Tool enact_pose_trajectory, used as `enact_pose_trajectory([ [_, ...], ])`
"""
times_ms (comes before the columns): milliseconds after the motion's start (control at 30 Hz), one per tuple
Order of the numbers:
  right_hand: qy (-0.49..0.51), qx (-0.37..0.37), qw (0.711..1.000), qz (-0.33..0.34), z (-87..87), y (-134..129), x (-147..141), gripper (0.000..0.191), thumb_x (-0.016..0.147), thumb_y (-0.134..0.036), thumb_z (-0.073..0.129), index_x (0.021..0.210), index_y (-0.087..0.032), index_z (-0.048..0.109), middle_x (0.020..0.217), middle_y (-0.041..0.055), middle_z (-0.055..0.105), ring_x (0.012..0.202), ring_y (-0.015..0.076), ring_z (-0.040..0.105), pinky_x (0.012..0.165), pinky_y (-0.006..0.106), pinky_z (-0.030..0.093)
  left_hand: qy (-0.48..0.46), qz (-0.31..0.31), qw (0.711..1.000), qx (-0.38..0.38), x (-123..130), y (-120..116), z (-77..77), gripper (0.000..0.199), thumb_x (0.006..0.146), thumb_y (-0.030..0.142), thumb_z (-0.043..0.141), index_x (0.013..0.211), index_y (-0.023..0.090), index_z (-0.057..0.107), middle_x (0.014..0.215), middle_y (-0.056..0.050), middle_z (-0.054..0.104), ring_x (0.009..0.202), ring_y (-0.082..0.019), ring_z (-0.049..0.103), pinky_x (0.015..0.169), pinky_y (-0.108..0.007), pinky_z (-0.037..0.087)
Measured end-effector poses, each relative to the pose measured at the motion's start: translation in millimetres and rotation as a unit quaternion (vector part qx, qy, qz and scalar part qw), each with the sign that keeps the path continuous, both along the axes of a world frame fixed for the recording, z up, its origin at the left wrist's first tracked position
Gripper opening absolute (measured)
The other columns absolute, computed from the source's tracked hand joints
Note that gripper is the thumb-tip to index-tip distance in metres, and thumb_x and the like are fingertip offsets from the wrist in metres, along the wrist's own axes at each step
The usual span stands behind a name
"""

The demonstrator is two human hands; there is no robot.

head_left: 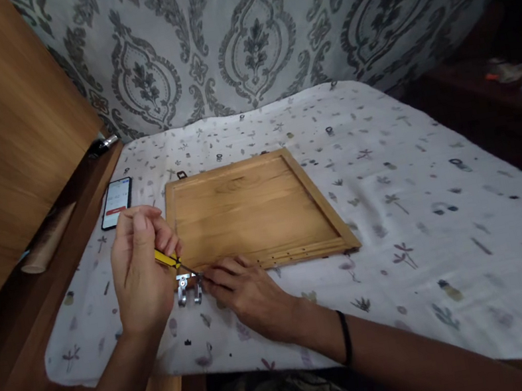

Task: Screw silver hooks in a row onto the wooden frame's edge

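A framed wooden panel (254, 213) lies flat on the patterned white cloth. At its near left corner sits a silver metal bracket (183, 283) with two curved prongs. My left hand (142, 264) is closed around a yellow-handled screwdriver (166, 259), whose shaft slants down to the right toward the bracket. My right hand (245, 292) rests at the panel's near edge, its fingertips pressed together beside the screwdriver tip and the bracket. What those fingertips pinch, if anything, is too small to make out.
A phone (117, 203) with a lit screen lies left of the panel. Beyond the cloth's left edge are a tan rolled tube (49, 239) and a large wooden surface (0, 120). A patterned grey fabric (193, 39) rises behind the cloth.
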State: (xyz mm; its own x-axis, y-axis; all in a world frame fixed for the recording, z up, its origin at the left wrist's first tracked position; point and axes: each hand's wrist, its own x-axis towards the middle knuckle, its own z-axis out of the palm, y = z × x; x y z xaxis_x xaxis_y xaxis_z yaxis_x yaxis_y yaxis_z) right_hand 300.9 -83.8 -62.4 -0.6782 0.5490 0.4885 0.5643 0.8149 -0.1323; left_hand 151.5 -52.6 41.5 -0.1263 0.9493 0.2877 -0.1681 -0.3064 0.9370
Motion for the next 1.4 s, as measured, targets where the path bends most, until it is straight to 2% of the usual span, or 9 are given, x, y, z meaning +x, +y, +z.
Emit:
enact_pose_trajectory([
  [100,-0.007,0.002,1.0,-0.004,-0.3,0.0,-0.1,0.024,0.104,-0.016,0.056,0.122,-0.011,0.071,0.124,0.0123,0.074,0.11,0.0256,0.06,0.088,0.041,0.049,0.029,-0.014,0.999,-0.006,-4.5,2.1,-1.3,0.026,0.096,0.049,0.067,0.084,0.026,0.062,0.066,0.001,0.041,0.06,-0.016,0.039,0.057,-0.03,0.039],
  [200,-0.011,0.006,1.0,-0.012,0.9,-0.6,0.3,0.024,0.105,-0.017,0.055,0.123,-0.011,0.07,0.129,0.0119,0.073,0.111,0.0251,0.06,0.089,0.04,0.049,0.186,0.015,0.981,0.043,-14.0,3.1,0.2,0.035,0.102,0.053,0.055,0.083,0.024,0.063,0.071,-0.002,0.051,0.068,-0.019,0.049,0.064,-0.032,0.041],
  [300,-0.02,-0.005,1.0,-0.008,3.2,-0.9,0.9,0.022,0.104,-0.016,0.057,0.121,-0.01,0.07,0.125,0.012,0.074,0.112,0.0259,0.062,0.089,0.04,0.049,0.387,0.094,0.909,0.122,-25.4,1.4,6.0,0.043,0.102,0.056,0.049,0.077,0.023,0.061,0.072,-0.003,0.055,0.066,-0.02,0.048,0.061,-0.032,0.031],
  [433,-0.019,-0.015,1.0,-0.005,6.0,-0.8,1.0,0.022,0.105,-0.016,0.055,0.119,-0.009,0.07,0.121,0.0119,0.075,0.114,0.0262,0.061,0.091,0.041,0.049,0.525,0.152,0.821,0.164,-34.5,-1.1,14.1,0.044,0.099,0.055,0.055,0.069,0.024,0.052,0.056,0.001,0.042,0.05,-0.018,0.026,0.056,-0.035,0.011],
  [600,-0.024,-0.01,1.0,-0.008,7.8,-1.5,1.2,0.024,0.106,-0.017,0.052,0.118,-0.01,0.071,0.121,0.0105,0.075,0.111,0.0252,0.061,0.089,0.04,0.05,0.61,0.117,0.759,0.196,-39.1,-1.5,19.9,0.031,0.101,0.044,0.052,0.077,0.024,0.054,0.057,0.0,0.052,0.051,-0.019,0.041,0.054,-0.031,0.019],
  [833,-0.026,-0.015,0.999,-0.012,7.7,-2.0,1.1,0.023,0.105,-0.016,0.054,0.121,-0.009,0.07,0.122,0.0115,0.074,0.111,0.0255,0.06,0.088,0.04,0.048,0.644,0.046,0.741,0.185,-46.6,-8.8,26.5,0.027,0.103,0.047,0.048,0.095,0.024,0.058,0.085,-0.003,0.07,0.075,-0.023,0.065,0.065,-0.032,0.042],
  [1067,-0.039,-0.02,0.999,-0.016,8.0,-1.7,0.5,0.023,0.107,-0.019,0.053,0.12,-0.012,0.07,0.123,0.0109,0.074,0.111,0.0256,0.06,0.089,0.04,0.047,0.769,0.102,0.621,0.109,-39.8,-11.9,30.9,0.038,0.105,0.052,0.034,0.094,0.023,0.056,0.061,0.0,0.06,0.051,-0.023,0.056,0.052,-0.033,0.023],
  [1133,-0.039,-0.017,0.999,-0.016,7.5,-1.6,0.5,0.023,0.107,-0.019,0.052,0.119,-0.013,0.07,0.123,0.0105,0.074,0.111,0.0255,0.06,0.09,0.04,0.047,0.771,0.093,0.621,0.103,-39.7,-10.0,32.7,0.038,0.105,0.052,0.034,0.092,0.024,0.056,0.057,0.0,0.057,0.048,-0.022,0.054,0.052,-0.032,0.022],
  [1400,-0.033,-0.019,0.999,-0.011,3.7,0.4,-0.3,0.022,0.107,-0.018,0.053,0.119,-0.013,0.071,0.122,0.0117,0.074,0.108,0.0253,0.061,0.089,0.04,0.047,0.692,-0.067,0.704,0.145,-53.3,-5.5,40.1,0.028,0.105,0.046,0.039,0.098,0.025,0.058,0.078,-0.001,0.068,0.064,-0.021,0.064,0.06,-0.031,0.039],
])
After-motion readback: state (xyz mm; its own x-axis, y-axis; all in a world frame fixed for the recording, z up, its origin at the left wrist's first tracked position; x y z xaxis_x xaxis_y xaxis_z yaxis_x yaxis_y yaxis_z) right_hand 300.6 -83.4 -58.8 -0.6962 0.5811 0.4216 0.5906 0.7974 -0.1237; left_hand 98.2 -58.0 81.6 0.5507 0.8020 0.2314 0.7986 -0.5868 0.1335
